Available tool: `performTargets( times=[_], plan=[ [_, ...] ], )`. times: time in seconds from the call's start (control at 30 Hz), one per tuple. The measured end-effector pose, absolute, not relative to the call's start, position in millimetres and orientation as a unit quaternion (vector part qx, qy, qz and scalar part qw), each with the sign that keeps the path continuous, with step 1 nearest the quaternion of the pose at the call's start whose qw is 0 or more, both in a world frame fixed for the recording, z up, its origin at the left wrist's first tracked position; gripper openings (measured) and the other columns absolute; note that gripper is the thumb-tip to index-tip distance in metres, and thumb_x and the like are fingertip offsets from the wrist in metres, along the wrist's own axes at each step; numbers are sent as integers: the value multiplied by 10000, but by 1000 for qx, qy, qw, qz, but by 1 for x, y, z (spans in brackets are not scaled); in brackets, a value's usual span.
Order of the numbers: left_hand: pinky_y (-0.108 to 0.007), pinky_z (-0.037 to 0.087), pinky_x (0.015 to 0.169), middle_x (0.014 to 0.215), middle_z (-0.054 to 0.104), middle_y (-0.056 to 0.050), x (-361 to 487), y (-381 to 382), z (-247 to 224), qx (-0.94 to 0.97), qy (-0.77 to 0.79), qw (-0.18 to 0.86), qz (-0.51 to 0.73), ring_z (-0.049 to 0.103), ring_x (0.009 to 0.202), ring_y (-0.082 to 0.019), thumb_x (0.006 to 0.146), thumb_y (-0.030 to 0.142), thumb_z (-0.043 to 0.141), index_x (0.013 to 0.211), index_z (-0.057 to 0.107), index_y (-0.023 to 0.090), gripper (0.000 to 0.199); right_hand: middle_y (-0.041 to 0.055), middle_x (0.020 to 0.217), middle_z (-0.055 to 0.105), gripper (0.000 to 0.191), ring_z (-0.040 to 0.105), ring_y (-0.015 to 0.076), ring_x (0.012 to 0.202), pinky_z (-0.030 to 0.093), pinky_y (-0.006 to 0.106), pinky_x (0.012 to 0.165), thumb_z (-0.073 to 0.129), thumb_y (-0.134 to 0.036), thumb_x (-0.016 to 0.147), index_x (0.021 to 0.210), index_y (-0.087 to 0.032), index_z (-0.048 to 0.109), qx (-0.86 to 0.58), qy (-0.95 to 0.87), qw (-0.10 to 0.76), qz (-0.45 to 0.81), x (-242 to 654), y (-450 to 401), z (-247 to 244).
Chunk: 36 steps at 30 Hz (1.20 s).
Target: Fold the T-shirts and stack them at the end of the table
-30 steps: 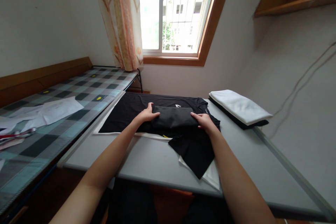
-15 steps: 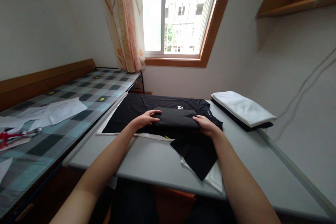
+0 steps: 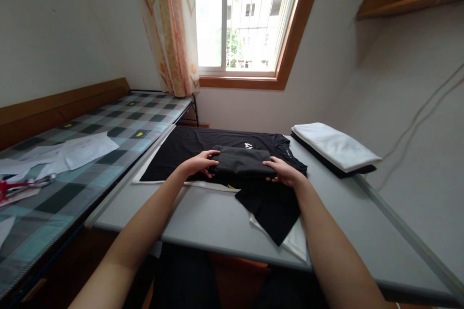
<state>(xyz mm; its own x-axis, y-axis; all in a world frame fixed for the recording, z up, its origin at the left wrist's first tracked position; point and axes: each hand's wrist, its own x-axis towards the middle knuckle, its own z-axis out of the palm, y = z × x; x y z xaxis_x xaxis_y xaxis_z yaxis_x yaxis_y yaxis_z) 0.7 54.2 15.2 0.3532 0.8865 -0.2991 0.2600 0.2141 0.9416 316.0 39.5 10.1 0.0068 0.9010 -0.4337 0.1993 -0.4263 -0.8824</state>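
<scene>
A folded black cloth bundle (image 3: 239, 161) is held level between my two hands, above a black T-shirt (image 3: 188, 149) spread on the table. My left hand (image 3: 198, 164) grips the bundle's left end, thumb and fingers bent around it. At the other end, my right hand (image 3: 285, 172) pinches the right edge in the same way. A small white print shows on the shirt just behind the bundle. One black sleeve (image 3: 271, 210) lies toward me, with white fabric (image 3: 296, 240) peeking out beneath. The bundle hides the middle of the shirt.
On the grey table (image 3: 206, 212), a folded white cloth (image 3: 333, 147) rests on a folded black one (image 3: 337, 172) at the right. A bed with a checked sheet (image 3: 90, 183) adjoins on the left, bearing papers (image 3: 83, 152) and a red-handled tool (image 3: 21, 187).
The bundle's flat, smooth top has become softer and more rumpled. My fingers have shifted slightly on both its ends. The spread shirt and the folded stack have stayed put.
</scene>
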Motion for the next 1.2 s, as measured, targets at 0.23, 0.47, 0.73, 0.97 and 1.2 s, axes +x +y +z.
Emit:
performTargets(
  times=[0.23,0.47,0.73,0.97,1.2],
  plan=[
    [-202,547,470,799,639,-26,2,61,17,538,472,611,338,603,554,-87,742,176,740,1189,656,135,457,59,998,593,601,569,74,467,391,159,321,583,-241,868,1412,-252,326,-637,-434,311,556,315,40,13],
    [-209,554,523,766,654,-17,1,62,21,478,427,667,380,617,568,-92,720,152,743,1201,654,141,490,29,915,601,562,516,52,432,388,153,339,553,-240,887,1416,-251,366,-634,-434,333,546,317,35,27],
    [-209,548,583,1059,662,-56,5,61,14,509,367,669,398,638,736,-112,672,132,737,1263,627,211,607,71,1052,632,594,524,60,440,442,188,355,554,-251,884,1442,-241,351,-611,-476,377,507,322,36,28],
    [-164,443,543,1122,678,-59,33,71,7,614,415,558,374,584,757,-108,673,209,741,1183,697,205,512,46,892,665,633,568,114,444,450,214,350,541,-242,880,1467,-215,306,-618,-507,378,467,350,35,30],
    [-181,372,534,798,693,-22,115,106,30,691,403,450,398,485,611,-89,702,174,623,969,775,156,307,-52,553,537,587,544,145,398,398,202,346,541,-282,868,1419,-202,357,-626,-507,437,401,412,31,45]
  ],
)
